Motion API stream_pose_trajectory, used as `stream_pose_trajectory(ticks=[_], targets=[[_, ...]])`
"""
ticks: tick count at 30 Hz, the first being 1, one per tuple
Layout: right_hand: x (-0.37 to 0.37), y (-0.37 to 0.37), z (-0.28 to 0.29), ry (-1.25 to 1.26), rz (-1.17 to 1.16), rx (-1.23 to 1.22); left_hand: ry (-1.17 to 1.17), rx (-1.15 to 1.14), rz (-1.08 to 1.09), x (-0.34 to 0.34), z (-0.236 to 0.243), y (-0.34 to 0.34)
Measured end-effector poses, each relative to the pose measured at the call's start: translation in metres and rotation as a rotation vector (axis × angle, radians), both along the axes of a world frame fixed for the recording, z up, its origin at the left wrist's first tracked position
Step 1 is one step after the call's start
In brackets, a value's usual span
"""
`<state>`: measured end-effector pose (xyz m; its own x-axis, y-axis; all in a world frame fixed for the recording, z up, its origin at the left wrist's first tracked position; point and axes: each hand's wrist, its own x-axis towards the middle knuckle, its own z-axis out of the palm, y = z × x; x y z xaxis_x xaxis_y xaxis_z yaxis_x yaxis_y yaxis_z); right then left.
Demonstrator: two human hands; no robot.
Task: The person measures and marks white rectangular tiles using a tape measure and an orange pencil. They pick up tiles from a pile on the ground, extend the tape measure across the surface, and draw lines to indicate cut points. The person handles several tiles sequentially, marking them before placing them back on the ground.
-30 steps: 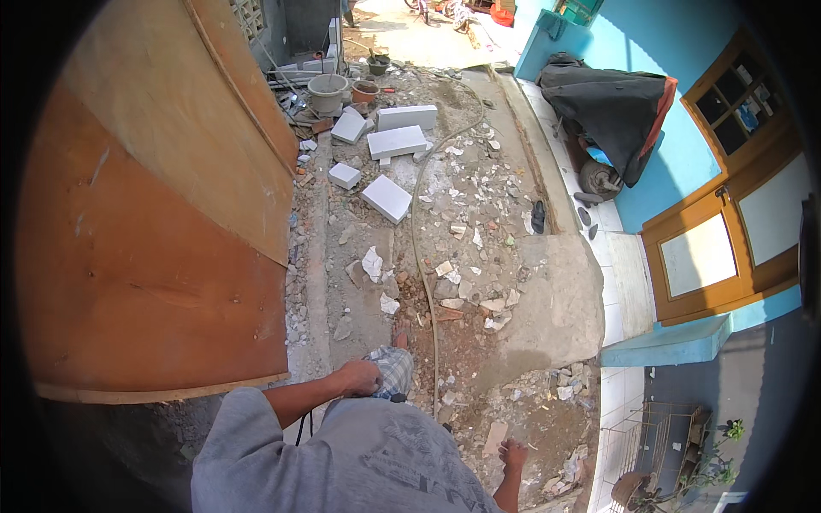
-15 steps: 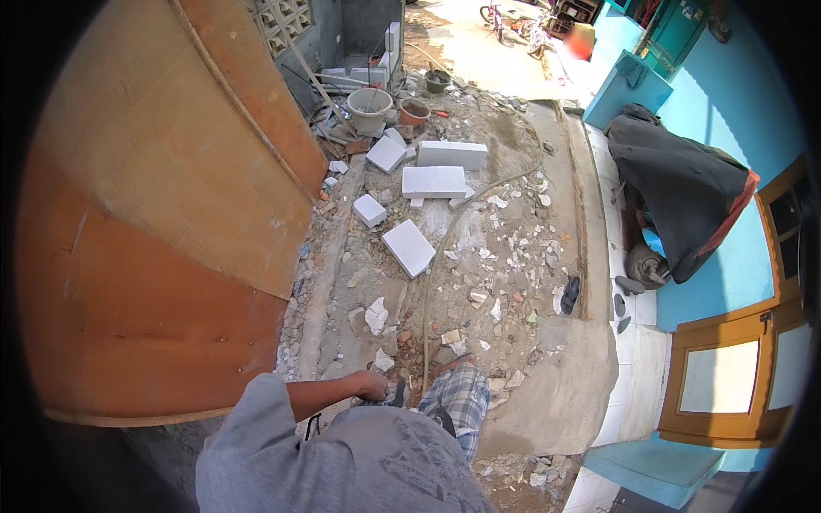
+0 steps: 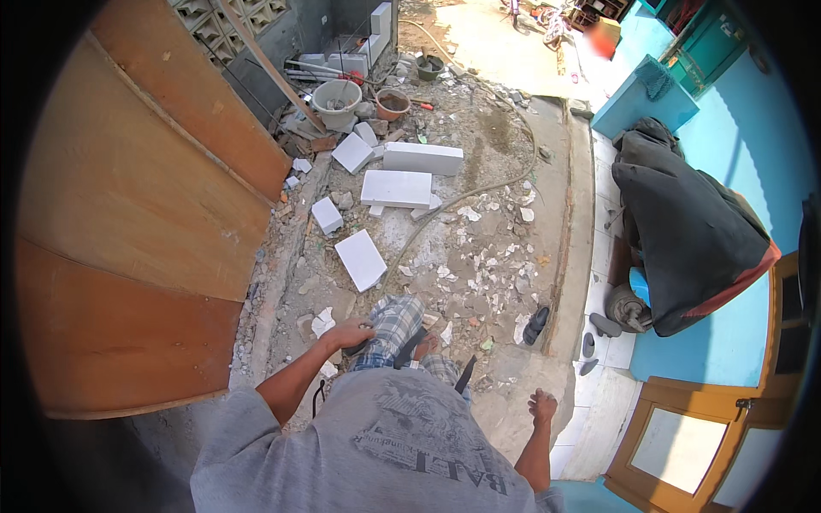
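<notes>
My left hand is held low in front of my left thigh, fingers curled in. Something dark shows just under it, and I cannot make out what it is. Out to the right, away from my body, hangs my right hand, its fingers loosely curled with nothing visible in them. The nearest white block lies on the rubble ahead of my left knee. Beyond it are a smaller white block, a flat white slab resting on small pieces, and a long block standing on edge.
A hose curves over the broken ground. Farther off stand a white bucket and an orange bucket. Wooden panels rise at left. Dark shoes lie by the tiled ledge; a black cover drapes something at right.
My right hand has come into view at the right. One leg has stepped forward in plaid shorts, and the blocks sit farther left in view. My left hand stays low, now beside the left thigh.
</notes>
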<state>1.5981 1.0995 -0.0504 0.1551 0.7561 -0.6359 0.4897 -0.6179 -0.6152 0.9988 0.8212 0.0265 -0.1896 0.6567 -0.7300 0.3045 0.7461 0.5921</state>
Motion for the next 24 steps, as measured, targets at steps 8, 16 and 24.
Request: stream_pose_trajectory(ticks=[8, 16, 24], targets=[[-0.170, 0.287, 0.078, 0.139, 0.212, 0.351, -0.238, -0.048, 0.532, -0.044, -0.004, 0.137], [-0.155, 0.262, -0.005, -0.037, -0.017, -0.268, -0.082, -0.037, 0.537, -0.128, -0.054, 0.305], [-0.187, 0.315, 0.017, 0.019, 0.116, -0.390, -0.193, -0.046, 0.552, -0.194, 0.005, 0.462]])
